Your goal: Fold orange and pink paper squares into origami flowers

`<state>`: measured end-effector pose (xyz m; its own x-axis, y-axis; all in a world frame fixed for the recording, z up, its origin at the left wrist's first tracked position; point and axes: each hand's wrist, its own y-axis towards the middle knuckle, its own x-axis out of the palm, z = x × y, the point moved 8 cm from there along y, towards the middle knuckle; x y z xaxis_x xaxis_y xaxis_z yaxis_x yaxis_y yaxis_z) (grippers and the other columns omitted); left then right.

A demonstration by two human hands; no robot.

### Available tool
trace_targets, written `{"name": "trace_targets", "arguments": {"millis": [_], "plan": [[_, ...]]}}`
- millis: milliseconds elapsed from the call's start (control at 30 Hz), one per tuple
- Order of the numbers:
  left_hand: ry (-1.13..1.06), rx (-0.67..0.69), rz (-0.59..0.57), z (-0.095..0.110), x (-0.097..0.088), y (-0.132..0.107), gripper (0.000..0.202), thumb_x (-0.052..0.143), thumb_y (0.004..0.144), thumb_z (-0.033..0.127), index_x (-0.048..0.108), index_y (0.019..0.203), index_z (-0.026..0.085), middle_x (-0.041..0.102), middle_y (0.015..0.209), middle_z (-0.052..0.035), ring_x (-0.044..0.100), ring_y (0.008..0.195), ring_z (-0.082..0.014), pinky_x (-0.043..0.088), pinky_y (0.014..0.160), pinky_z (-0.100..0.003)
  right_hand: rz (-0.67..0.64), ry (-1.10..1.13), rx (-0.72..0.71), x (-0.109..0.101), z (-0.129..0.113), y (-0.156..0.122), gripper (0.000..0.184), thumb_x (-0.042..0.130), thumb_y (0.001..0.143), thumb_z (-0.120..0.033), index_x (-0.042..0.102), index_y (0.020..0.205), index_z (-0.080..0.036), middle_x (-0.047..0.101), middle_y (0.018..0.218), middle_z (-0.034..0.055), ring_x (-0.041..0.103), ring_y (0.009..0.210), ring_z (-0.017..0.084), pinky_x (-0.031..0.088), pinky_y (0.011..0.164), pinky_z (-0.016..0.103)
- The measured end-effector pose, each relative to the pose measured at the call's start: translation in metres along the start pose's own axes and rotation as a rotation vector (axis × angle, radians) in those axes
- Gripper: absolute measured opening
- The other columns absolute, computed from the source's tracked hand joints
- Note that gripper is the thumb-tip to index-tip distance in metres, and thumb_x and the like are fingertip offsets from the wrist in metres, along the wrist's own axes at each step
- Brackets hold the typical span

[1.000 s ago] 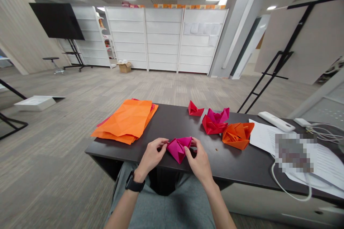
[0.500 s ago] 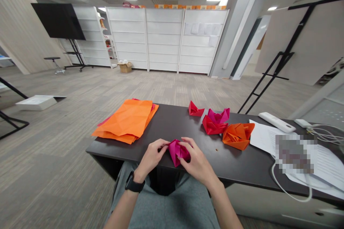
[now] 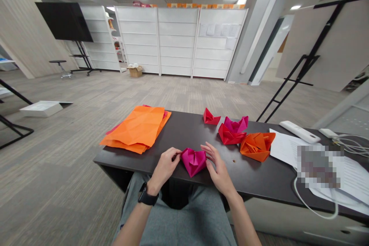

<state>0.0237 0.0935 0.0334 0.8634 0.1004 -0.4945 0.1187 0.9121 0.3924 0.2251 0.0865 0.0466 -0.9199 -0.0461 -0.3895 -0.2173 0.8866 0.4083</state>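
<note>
Two bare hands frame a magenta folded paper [image 3: 192, 164] close to the near edge of a dark desk [image 3: 184, 123], seen on the head camera I follow from a distance. With that piece as the hub of my clock and 12 straight ahead, the left hand [image 3: 166, 164], at 9, pinches its outer corner narrowly between thumb and finger. The right hand [image 3: 218, 167], at 3, is spread wide, its fingertips at the opposite corner; whether they touch the paper I cannot tell. At 10 lies a stack of orange sheets [image 3: 138, 125], with darker paper showing beneath; a small red folded boat [image 3: 211, 117] sits at 1, and a larger red boat [image 3: 231, 135] is at 2 with a magenta boat [image 3: 238, 124] just behind it. An orange boat [image 3: 256, 148] is nearer 3, beside white papers [image 3: 284, 145]. The risks, as I judge them, are small ones: with only one corner clearly gripped, a tug by the left hand could twist the piece or tear a crease, a hard press from the right could crush its raised folds, and a slip toward 6 could send it over the edge, since so little desk remains on that side.
</note>
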Motion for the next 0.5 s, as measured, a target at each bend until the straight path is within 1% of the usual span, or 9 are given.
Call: {"name": "trace_targets", "arguments": {"millis": [67,133,167,267,367,500], "plan": [[0.023,0.001,0.022,-0.001,0.000,-0.001,0.018,0.050,0.093,0.020,0.067,0.093,0.021,0.068,0.090,-0.0023,0.064,0.080,-0.0176,0.051,0.074,-0.028,0.048,-0.007,0.035,-0.004,0.014,0.001,0.039,0.044,0.095,-0.029,0.055,0.132,-0.026,0.063,0.129,0.0087,0.061,0.117,0.023,0.052,0.098,0.042],[0.041,-0.003,0.045,-0.002,-0.001,-0.002,0.017,0.050,0.093,0.019,0.066,0.093,0.021,0.068,0.089,-0.0023,0.064,0.079,-0.0175,0.051,0.073,-0.028,0.040,-0.040,0.062,-0.004,0.024,0.003,0.031,0.046,0.095,-0.034,0.065,0.116,-0.024,0.069,0.116,0.0082,0.065,0.106,0.023,0.055,0.092,0.041],[0.046,-0.006,0.054,-0.003,-0.002,-0.002,0.016,0.050,0.093,0.019,0.066,0.093,0.021,0.068,0.090,-0.0025,0.064,0.079,-0.0176,0.051,0.073,-0.028,0.041,-0.053,0.081,-0.004,0.029,0.003,0.029,0.046,0.095,-0.036,0.068,0.110,-0.023,0.071,0.110,0.0078,0.067,0.100,0.023,0.056,0.089,0.040],[0.054,-0.014,0.072,-0.004,-0.003,-0.004,0.016,0.049,0.093,0.018,0.065,0.094,0.021,0.067,0.091,-0.0030,0.064,0.081,-0.0180,0.050,0.074,-0.029,0.102,-0.083,0.141,-0.008,0.039,0.002,0.027,0.049,0.093,-0.040,0.069,0.099,-0.022,0.073,0.096,0.0062,0.069,0.085,0.023,0.057,0.081,0.038],[0.062,-0.018,0.077,-0.005,-0.004,-0.005,0.016,0.050,0.092,0.017,0.065,0.093,0.021,0.067,0.090,-0.0028,0.064,0.080,-0.0180,0.050,0.074,-0.029,0.158,-0.108,0.170,-0.013,0.043,-0.001,0.025,0.051,0.091,-0.040,0.068,0.093,-0.022,0.074,0.093,0.0066,0.069,0.082,0.023,0.057,0.077,0.038],[0.074,-0.023,0.082,-0.007,-0.004,-0.005,0.017,0.050,0.091,0.015,0.065,0.091,0.021,0.067,0.089,-0.0026,0.064,0.079,-0.0180,0.050,0.073,-0.029,0.200,-0.132,0.204,-0.016,0.045,-0.004,0.024,0.051,0.090,-0.040,0.067,0.090,-0.021,0.074,0.090,0.0077,0.070,0.080,0.025,0.056,0.076,0.038]]}}
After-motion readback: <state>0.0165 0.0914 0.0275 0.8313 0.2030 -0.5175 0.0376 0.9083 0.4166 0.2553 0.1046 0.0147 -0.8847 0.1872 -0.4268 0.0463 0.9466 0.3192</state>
